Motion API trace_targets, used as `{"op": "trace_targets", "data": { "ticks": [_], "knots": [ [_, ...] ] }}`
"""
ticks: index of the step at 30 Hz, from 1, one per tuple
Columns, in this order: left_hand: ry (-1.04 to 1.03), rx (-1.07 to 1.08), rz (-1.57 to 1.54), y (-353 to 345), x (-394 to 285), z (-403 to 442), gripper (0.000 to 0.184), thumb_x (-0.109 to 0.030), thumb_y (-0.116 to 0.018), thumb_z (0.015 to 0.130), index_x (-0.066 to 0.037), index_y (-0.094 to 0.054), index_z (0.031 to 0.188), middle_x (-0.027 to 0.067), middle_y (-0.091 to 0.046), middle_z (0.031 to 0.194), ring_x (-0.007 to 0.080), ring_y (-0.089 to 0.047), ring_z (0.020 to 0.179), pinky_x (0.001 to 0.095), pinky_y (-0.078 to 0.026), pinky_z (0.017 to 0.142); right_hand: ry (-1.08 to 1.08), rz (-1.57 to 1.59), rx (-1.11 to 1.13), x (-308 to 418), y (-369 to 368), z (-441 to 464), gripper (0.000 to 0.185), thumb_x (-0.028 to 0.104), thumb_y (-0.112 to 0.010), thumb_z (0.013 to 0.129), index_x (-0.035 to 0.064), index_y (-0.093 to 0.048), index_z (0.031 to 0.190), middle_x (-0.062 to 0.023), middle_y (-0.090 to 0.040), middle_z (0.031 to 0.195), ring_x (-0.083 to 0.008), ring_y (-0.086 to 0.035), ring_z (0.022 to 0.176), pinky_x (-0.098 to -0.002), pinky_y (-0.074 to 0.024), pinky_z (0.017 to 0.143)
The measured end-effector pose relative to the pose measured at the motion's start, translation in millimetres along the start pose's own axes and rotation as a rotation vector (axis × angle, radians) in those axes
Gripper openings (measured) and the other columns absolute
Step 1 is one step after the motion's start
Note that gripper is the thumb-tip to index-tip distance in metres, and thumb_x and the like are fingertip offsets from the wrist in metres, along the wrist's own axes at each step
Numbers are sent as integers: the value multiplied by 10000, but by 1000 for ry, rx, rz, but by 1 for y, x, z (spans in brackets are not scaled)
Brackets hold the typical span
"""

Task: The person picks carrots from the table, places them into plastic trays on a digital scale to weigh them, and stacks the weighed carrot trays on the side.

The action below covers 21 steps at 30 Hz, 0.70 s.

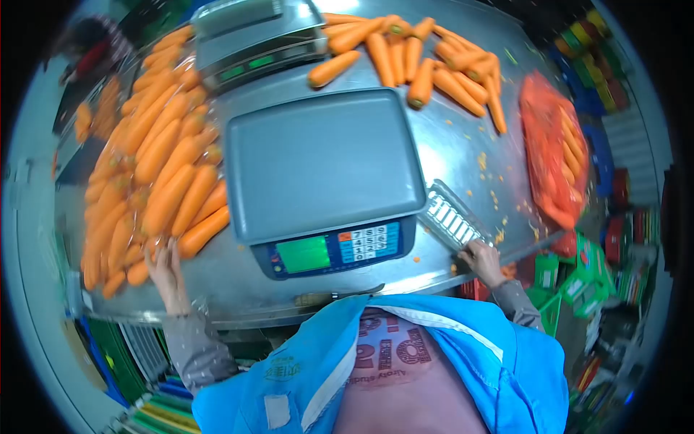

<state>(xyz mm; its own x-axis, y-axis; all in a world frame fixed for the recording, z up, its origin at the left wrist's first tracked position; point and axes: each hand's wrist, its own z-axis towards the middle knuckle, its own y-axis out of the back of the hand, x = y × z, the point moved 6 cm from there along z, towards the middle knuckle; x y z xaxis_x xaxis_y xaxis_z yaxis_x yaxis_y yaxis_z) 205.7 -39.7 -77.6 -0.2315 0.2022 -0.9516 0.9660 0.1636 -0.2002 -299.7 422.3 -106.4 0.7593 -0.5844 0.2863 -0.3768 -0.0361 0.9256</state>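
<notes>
My left hand (167, 273) rests at the near edge of a big heap of carrots (159, 152) on the left, its fingers stretched and spread against the nearest ones. Clear plastic film glints over parts of this heap. With my right hand (483, 260) I grip the near end of a clear plastic tray (454, 217), which lies slanted on the metal table beside the scale. The digital scale (325, 166) stands between my hands, its grey platform bare and its green display lit.
A second scale (260, 43) stands at the back. Loose carrots (434, 61) lie at the far right, near a red mesh bag (553, 152) of carrots. A knife (336, 295) lies at the table's front edge. Green crates (578, 275) stand beyond the right edge. Another person (97, 43) is at far left.
</notes>
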Motion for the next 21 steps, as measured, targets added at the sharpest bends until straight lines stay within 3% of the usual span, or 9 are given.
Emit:
{"op": "trace_targets", "data": {
  "ticks": [6, 17, 21],
  "knots": [
    [-46, 3, 51, -7, -20, -31, 570, 40, -486, 878, -46, -244, 1387, 178, -326, 1364, 239, -568, 990, 308, -501, 830, 226, -81, -302, 18, 9, -9, 143, 102, -664, 718, 55, -530, 716, -85, -504, 677, -269, -560, 635, -384, -434, 524],
    [-45, 270, 152, -100, -32, -68, 487, -53, -528, 885, -93, -366, 1343, 130, -362, 1380, 171, -543, 974, 264, -465, 815, 115, -23, -341, 0, -3, -12, 137, 142, -640, 770, 53, -537, 787, -83, -523, 729, -262, -570, 668, -371, -449, 544],
    [-41, 339, 237, -119, -27, -72, 479, -99, -542, 897, -82, -373, 1345, 111, -400, 1369, 163, -544, 992, 257, -465, 821, 166, 44, -319, 12, -1, -10, 160, 173, -648, 765, 52, -545, 781, -79, -523, 746, -250, -565, 708, -370, -453, 553]
  ]
}}
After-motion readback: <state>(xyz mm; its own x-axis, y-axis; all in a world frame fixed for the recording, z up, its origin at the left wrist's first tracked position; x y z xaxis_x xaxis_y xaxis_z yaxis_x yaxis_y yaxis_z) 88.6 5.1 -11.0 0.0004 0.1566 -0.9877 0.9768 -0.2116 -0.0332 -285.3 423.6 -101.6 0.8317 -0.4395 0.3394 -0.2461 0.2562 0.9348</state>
